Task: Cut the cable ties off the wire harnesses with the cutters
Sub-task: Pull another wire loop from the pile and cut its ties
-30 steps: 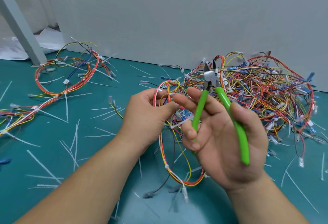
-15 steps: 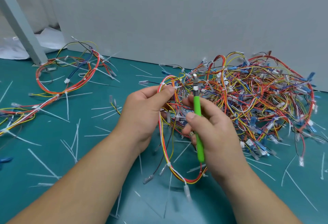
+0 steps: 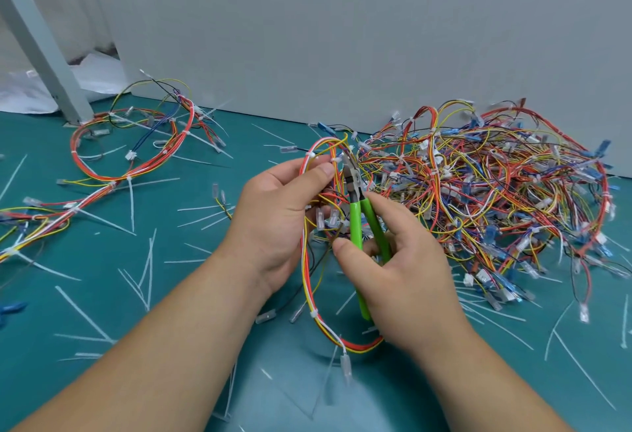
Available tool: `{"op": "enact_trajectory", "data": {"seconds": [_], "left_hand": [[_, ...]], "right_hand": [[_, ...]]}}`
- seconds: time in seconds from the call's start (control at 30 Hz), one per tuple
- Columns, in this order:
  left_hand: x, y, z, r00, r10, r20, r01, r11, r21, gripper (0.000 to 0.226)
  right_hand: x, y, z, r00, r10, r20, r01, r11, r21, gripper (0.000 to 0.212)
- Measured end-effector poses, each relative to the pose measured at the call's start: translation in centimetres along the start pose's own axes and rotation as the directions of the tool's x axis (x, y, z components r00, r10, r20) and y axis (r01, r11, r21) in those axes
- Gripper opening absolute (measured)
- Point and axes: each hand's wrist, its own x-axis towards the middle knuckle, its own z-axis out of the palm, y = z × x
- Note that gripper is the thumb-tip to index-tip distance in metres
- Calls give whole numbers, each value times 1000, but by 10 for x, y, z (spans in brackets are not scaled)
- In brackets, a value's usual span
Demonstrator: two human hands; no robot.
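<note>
Teal and littered with cut tie tails (image 3: 147, 260), the surface (image 3: 205, 380) is running back to a grey wall (image 3: 342, 38). An uncut heap of harnesses (image 3: 496, 192) is lying along its far edge toward the right, and a few looser harnesses (image 3: 136, 151) are lying toward the far left corner.

The main risk is sitting at the cutters (image 3: 355, 219). Their tips are pointing up into the held harness (image 3: 306, 277), right at a white cable tie (image 3: 337, 159), and the red and yellow wires are running just beside it. If the blades bite too deep or at a slant, they are likely to nick insulation or sever a wire rather than the tie alone. The left thumb is pressing just beside that tie, so a slip is putting skin in the way too. A snipped tail may also jump off toward the face.

The left hand (image 3: 273, 212) is reaching in from the near edge, back of the hand up, pinching the top of the harness loop between thumb and fingers while the rest hangs down to the surface. The right hand (image 3: 410, 277) is wrapping the green handles — thumb on the left one, fingers curling round the right — with the handles drawn narrow. Whether the blades are already closing on the tie I cannot tell.
</note>
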Motion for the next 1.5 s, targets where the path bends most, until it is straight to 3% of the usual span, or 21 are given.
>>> {"op": "enact_trajectory", "data": {"seconds": [0.13,0.43,0.67,0.87,0.97,1.4,1.5], "left_hand": [[-3,-1,2,998,34,52,-37,997,74,24],[-2,-1,1,998,27,50,-30,998,60,21],[0,-3,0,1000,14,-1,-14,1000,-15,13],[1,-2,0,1000,18,5,-17,998,-56,12],[1,-2,0,1000,19,2,-18,997,-72,12],[1,-3,1,1000,-8,-4,7,995,-100,12],[2,-4,0,999,3,-35,-6,998,-65,10]], "right_hand": [[1,3,2,999,0,-32,0,1000,-8,32],[2,8,2,1000,-23,14,23,1000,5,22],[1,5,2,999,-49,13,49,999,12,43],[1,7,1,999,-37,14,37,999,-5,19],[1,8,0,999,-30,22,31,999,-15,19],[2,7,-4,992,59,114,-69,994,83,23],[3,5,-5,990,132,53,-140,972,190,26]]}}
